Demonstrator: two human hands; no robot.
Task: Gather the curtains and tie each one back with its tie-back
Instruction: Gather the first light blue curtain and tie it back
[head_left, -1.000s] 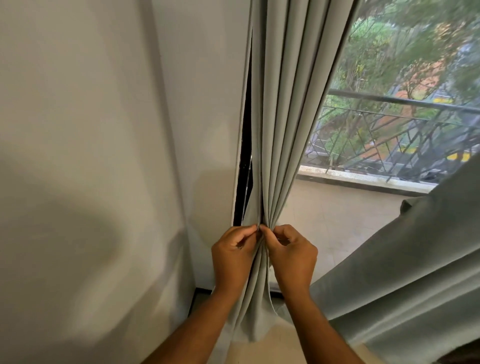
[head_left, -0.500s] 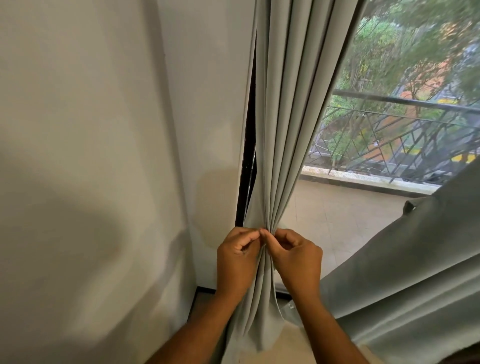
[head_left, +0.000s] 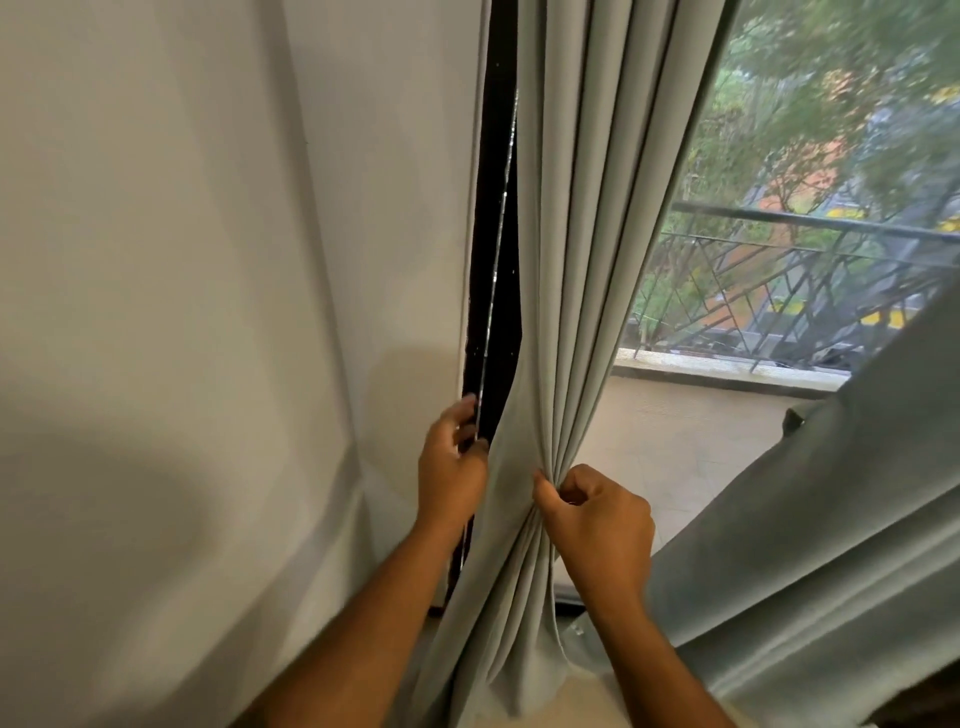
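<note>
A pale grey-green curtain (head_left: 587, 234) hangs in vertical folds beside the window. My right hand (head_left: 597, 514) is shut on the gathered folds, pinching them together at about waist height. My left hand (head_left: 449, 467) is off the fabric, just left of the curtain's edge. Its fingers are spread against the dark window frame (head_left: 493, 260) and hold nothing that I can see. More of the same grey fabric (head_left: 831, 519) sweeps across the lower right. No tie-back shows.
A plain white wall (head_left: 182, 312) fills the left side, with a corner close to the frame. Through the glass lie a tiled balcony floor (head_left: 691, 441) and a metal railing (head_left: 805, 270) with trees behind.
My left hand has let go of the folds and moved left and up to the window frame. My right hand still pinches the gathered curtain, which has shifted slightly right.
</note>
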